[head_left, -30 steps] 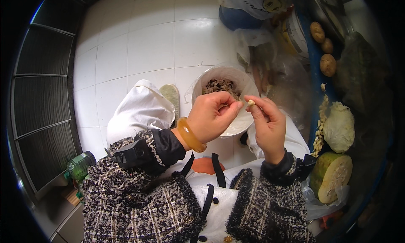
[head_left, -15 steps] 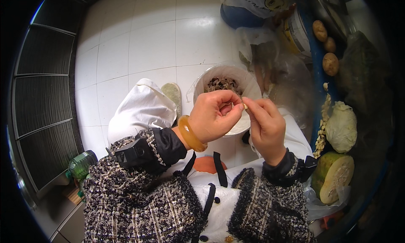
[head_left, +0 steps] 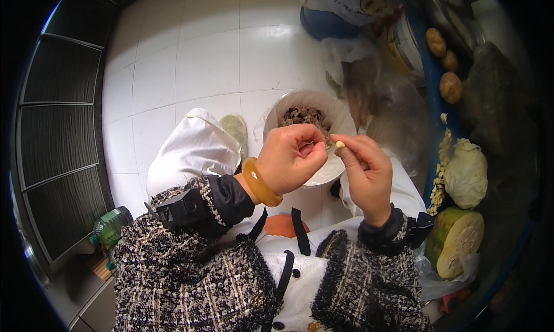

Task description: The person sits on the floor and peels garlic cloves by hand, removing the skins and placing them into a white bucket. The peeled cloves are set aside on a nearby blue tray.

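In the head view, my right hand's (head_left: 370, 171) grip is a closed pinch — thumb and forefinger on 1 small, smooth, pale clove (head_left: 340, 145) — above the plastic-lined bin (head_left: 344, 119), perhaps so that loose bits drop inside. My left hand (head_left: 290, 163) curls just beside it; I can't tell whether that grip has anything. Along the worktop's (head_left: 426, 66) blue left edge lie knobbly loose cloves (head_left: 440, 173), likely for easy reach, near 3 rounded potatoes (head_left: 450, 88), a wrinkled cabbage (head_left: 466, 176) and a cut gourd (head_left: 461, 248).

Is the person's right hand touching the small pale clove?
Touching: the head view shows the right hand pinching the pale clove between its fingers.
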`<action>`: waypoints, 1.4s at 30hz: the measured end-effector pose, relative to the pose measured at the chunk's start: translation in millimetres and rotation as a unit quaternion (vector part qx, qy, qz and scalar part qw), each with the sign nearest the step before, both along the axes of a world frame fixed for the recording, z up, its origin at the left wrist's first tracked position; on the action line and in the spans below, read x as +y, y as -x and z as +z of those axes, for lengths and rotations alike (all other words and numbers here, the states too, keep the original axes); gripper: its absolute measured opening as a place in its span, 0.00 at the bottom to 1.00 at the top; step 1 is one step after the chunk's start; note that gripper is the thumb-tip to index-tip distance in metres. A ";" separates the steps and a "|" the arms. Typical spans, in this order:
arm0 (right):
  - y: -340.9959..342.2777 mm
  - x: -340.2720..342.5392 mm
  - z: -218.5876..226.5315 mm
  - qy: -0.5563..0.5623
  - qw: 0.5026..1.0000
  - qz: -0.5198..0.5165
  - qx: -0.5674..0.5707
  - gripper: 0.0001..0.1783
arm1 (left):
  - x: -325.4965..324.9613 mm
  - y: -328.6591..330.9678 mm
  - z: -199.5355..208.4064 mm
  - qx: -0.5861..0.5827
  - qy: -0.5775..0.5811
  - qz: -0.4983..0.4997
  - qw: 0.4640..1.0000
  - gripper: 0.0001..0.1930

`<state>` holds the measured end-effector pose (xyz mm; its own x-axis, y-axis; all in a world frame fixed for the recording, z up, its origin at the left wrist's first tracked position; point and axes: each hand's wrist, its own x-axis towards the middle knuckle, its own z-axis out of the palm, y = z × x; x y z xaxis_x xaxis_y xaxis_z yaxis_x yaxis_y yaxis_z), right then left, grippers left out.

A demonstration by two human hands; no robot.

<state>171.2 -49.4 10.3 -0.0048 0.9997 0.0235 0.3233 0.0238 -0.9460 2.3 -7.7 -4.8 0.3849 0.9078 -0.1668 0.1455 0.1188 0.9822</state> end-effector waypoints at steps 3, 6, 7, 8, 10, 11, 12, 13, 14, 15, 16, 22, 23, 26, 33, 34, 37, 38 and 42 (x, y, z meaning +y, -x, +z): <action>-2.6 -1.9 4.5 0.152 0.976 -0.035 0.153 0.11 | 0.3 0.9 1.1 0.013 0.032 -0.008 0.999 0.07; -2.7 -0.5 4.9 0.219 0.931 -0.044 0.287 0.12 | 0.2 0.4 2.0 0.010 0.043 -0.012 0.999 0.07; -1.8 -0.3 4.6 0.219 0.928 -0.047 0.300 0.12 | 0.1 -0.3 1.9 -0.007 0.037 -0.006 0.999 0.07; -1.3 -0.1 4.6 0.218 0.923 -0.050 0.313 0.13 | -0.2 -0.9 2.0 -0.022 0.034 0.001 0.999 0.07; -1.1 0.4 5.3 0.217 0.918 -0.044 0.328 0.13 | -0.9 -1.8 2.0 -0.038 0.023 0.015 0.999 0.07; -1.1 0.6 5.8 0.216 0.916 -0.042 0.336 0.13 | -1.2 -1.9 1.9 -0.042 0.021 0.021 0.999 0.07; -0.7 0.7 6.2 0.213 0.916 -0.040 0.336 0.13 | -1.2 -1.1 1.9 -0.043 0.032 0.011 0.999 0.07; -0.3 0.6 6.6 0.210 0.917 -0.040 0.337 0.13 | -1.0 0.2 2.0 -0.041 0.044 -0.001 0.998 0.07; -0.5 0.7 7.1 0.208 0.916 -0.040 0.340 0.13 | -0.8 0.8 1.9 -0.036 0.064 -0.011 0.997 0.07; -0.9 0.6 7.6 0.213 0.910 -0.039 0.352 0.12 | -0.7 1.3 1.7 -0.039 0.062 -0.012 0.997 0.07; -1.7 0.5 8.0 0.219 0.904 -0.038 0.366 0.12 | -0.6 1.5 1.6 -0.039 0.066 -0.010 0.997 0.07; -2.4 0.0 2.6 0.222 0.891 -0.047 0.393 0.11 | -1.1 -2.5 0.2 -0.083 0.057 -0.004 0.995 0.07; -2.3 -0.3 1.6 0.220 0.893 -0.049 0.388 0.11 | -1.6 -3.5 0.5 -0.093 0.059 0.001 0.994 0.07; -2.3 -1.2 0.3 0.230 0.882 -0.056 0.408 0.11 | -2.3 -1.3 2.4 -0.108 0.087 -0.032 0.990 0.06; -2.1 -0.1 1.4 0.244 0.887 -0.058 0.387 0.10 | -1.1 1.3 3.4 -0.091 0.095 -0.052 0.990 0.05; -1.6 -0.3 1.6 0.244 0.891 -0.059 0.378 0.10 | -1.3 0.8 3.3 -0.096 0.099 -0.046 0.989 0.05; -0.9 -0.6 2.9 0.244 0.892 -0.064 0.375 0.09 | -1.6 0.8 3.8 -0.087 0.102 -0.041 0.990 0.05; -0.5 -0.6 3.2 0.242 0.889 -0.067 0.383 0.09 | -1.5 0.9 4.2 -0.083 0.103 -0.042 0.990 0.05; 0.4 0.2 4.7 0.246 0.899 -0.069 0.357 0.09 | -0.9 1.6 5.3 -0.040 0.054 -0.041 0.997 0.05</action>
<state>170.8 -49.2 15.0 -0.0394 0.8800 -0.4733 -0.4016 -0.4477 -0.7989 0.7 -8.6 0.5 0.4732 0.8507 -0.2287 0.0816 0.2162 0.9729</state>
